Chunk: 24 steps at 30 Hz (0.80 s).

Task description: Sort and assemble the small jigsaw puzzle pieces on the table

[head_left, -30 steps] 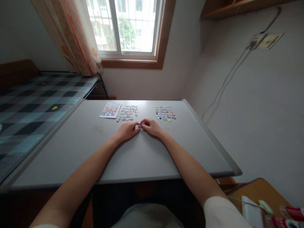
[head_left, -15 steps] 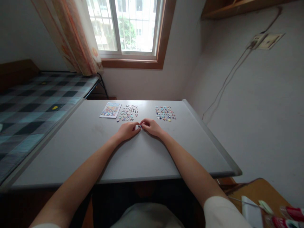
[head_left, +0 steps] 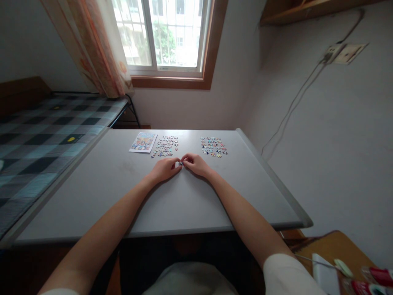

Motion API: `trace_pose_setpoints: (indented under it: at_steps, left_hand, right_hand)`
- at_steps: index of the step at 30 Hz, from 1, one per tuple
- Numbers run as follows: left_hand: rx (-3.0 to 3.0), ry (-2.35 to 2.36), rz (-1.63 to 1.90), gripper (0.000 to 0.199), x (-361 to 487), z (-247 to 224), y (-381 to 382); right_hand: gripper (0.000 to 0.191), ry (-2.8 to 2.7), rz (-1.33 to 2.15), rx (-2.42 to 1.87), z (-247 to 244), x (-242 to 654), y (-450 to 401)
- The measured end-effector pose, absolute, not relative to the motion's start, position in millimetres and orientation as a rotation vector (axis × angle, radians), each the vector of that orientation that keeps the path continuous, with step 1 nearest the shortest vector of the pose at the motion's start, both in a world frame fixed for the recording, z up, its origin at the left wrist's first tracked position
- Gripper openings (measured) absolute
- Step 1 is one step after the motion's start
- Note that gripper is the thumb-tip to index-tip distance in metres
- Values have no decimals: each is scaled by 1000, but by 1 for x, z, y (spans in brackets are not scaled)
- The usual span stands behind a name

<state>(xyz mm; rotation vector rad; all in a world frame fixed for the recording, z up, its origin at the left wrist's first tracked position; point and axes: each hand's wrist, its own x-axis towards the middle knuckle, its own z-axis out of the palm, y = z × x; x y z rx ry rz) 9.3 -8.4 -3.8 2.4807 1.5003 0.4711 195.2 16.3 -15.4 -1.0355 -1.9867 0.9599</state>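
My left hand (head_left: 166, 169) and my right hand (head_left: 195, 164) meet near the middle of the grey-white table (head_left: 187, 205). Between their fingertips is a small dark puzzle piece (head_left: 181, 164), pinched from both sides; whether it is one piece or two joined is too small to tell. Just beyond my left hand lies a group of loose puzzle pieces (head_left: 166, 146) in rough rows. A second group of pieces (head_left: 213, 146) lies beyond my right hand. The picture sheet (head_left: 143, 142) rests flat, left of the first group.
A bed with a checked cover (head_left: 61, 123) stands on the left. Beyond the table are a window (head_left: 175, 37) and a curtain (head_left: 98, 49). A cable (head_left: 287, 112) hangs down the right wall. At the lower right, a wooden stool (head_left: 344, 246) holds a white object and red-labelled items.
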Motion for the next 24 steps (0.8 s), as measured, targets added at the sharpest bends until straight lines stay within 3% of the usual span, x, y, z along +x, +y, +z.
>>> trace_pose_setpoints:
  at_steps: [24]
  left_hand:
    - [2475, 1500, 472, 35, 9, -3, -9]
  right_hand:
    - [16, -1999, 942, -1052, -14, 196, 15]
